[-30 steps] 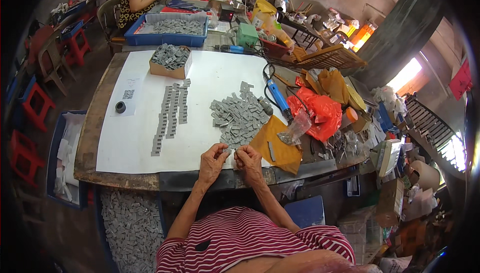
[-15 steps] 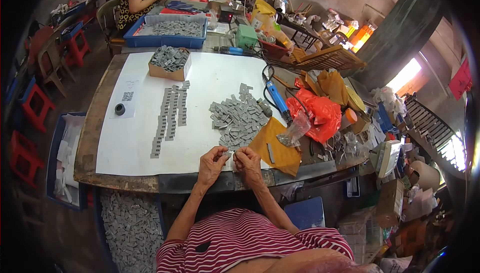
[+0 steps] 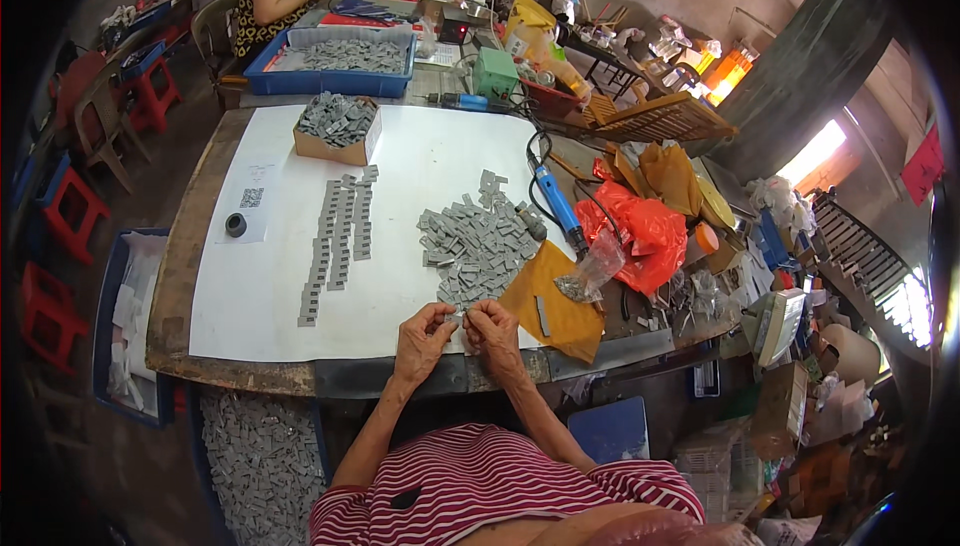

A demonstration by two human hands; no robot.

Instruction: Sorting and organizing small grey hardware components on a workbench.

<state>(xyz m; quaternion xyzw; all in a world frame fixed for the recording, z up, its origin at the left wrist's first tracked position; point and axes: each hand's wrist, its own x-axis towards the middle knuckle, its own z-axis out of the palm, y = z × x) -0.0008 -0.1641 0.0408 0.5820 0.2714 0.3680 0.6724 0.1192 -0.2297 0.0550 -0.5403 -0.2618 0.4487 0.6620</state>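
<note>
- Small flat grey rectangular piece, pinched at the near table edge, mostly hidden by fingertips.
- Loose heap of matching grey rectangular pieces, jumbled flat on the white sheet, just beyond the pinched one.
- Neat columns of the same grey pieces, laid end to end, left of the heap.

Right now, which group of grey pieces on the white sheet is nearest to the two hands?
The loose heap of grey pieces, just beyond the left hand and right hand. The neat rows and the cardboard box lie farther away.
</note>
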